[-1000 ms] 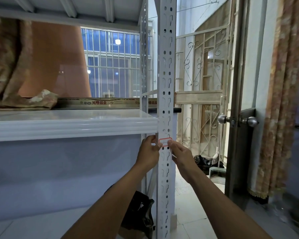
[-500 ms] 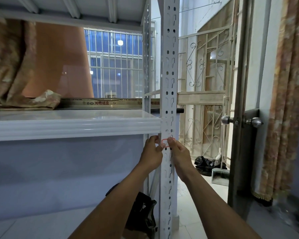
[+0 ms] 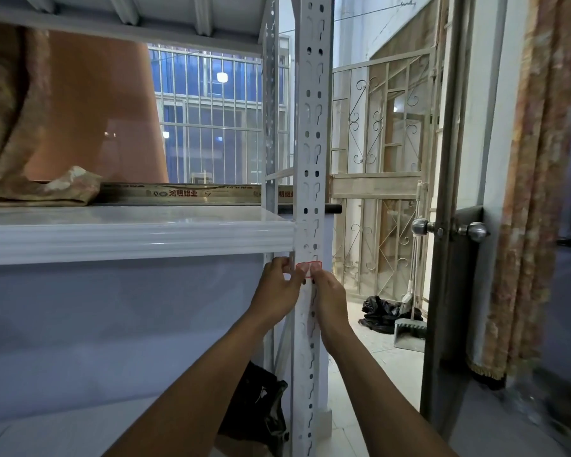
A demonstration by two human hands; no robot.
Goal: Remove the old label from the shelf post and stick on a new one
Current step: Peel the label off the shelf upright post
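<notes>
Two hands crowd the red-bordered label [image 3: 308, 266] on the shelf post [image 3: 311, 133], left hand [image 3: 277, 288] curled round the post edge beside it, right hand [image 3: 328, 293] touching it from just below, pinch unclear; work slowly from one corner.

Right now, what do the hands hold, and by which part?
The red-edged label: left hand at its left edge, right hand at its lower edge; grip unclear.

The left forearm [image 3: 211, 374] and right forearm [image 3: 376, 384] were bare to the frame's lower edge; left grip [image 3: 277, 286] and right grip [image 3: 328, 293] were bare too.
</notes>
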